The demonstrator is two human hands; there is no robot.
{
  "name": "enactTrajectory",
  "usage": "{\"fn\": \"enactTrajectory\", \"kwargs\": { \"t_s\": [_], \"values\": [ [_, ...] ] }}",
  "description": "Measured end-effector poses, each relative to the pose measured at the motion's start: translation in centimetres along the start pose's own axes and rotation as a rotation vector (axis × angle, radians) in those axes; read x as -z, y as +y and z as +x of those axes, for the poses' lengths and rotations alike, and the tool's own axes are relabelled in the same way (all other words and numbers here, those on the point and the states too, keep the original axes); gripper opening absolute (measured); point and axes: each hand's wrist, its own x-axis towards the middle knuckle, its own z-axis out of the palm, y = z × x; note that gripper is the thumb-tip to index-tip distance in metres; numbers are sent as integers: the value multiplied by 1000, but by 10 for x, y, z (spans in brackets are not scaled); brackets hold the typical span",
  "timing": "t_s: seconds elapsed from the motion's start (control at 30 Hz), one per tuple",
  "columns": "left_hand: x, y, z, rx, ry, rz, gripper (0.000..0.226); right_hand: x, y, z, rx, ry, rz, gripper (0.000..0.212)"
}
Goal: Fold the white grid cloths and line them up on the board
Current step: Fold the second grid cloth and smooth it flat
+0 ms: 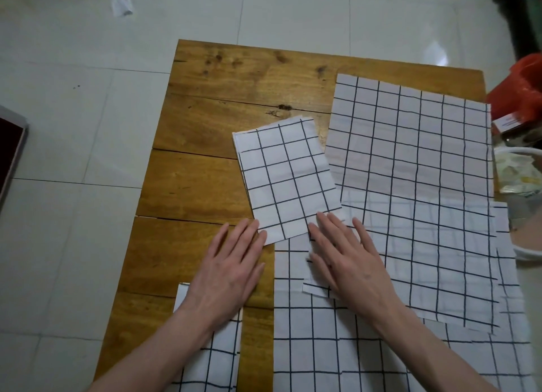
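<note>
Head view: both hands lie flat and open, the left hand point(231, 262) and right hand point(349, 259) touching the folded cloth point(286, 180) on the board point(205, 145). It sits crooked; a push could slide it onto the big cloth point(410, 163).

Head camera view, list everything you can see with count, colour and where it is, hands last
Board: one, brown wood, lying on the floor, centre.
Folded cloth: one, white with black grid, middle of the board, slightly tilted.
Folded cloth strip: one, same pattern, near edge, under the left wrist.
Unfolded cloths: several overlapping, exact count unclear, same pattern, right half of the board.
Floor: pale tiles, all around.
Paper scrap: one, white, floor at top left.
Red bag: one, right edge.
Left hand: flat, fingertips at the folded cloth's near edge.
Right hand: flat on the unfolded cloths.
</note>
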Motion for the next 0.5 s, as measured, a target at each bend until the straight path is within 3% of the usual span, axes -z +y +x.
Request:
{"fn": "enactTrajectory", "kwargs": {
  "t_s": [0.2, 0.37, 0.5],
  "values": [
    [3, 26, 8, -85, 17, -31, 65, -1, -18, 11, -23, 94, 23, 53],
    [-2, 36, 12, 11, -70, -75, 70, -13, -19, 13, 112, -55, 32, 64],
    [-4, 30, 10, -12, -107, -37, 77, -13, -1, 12, 124, -106, 31, 71]
  ]
}}
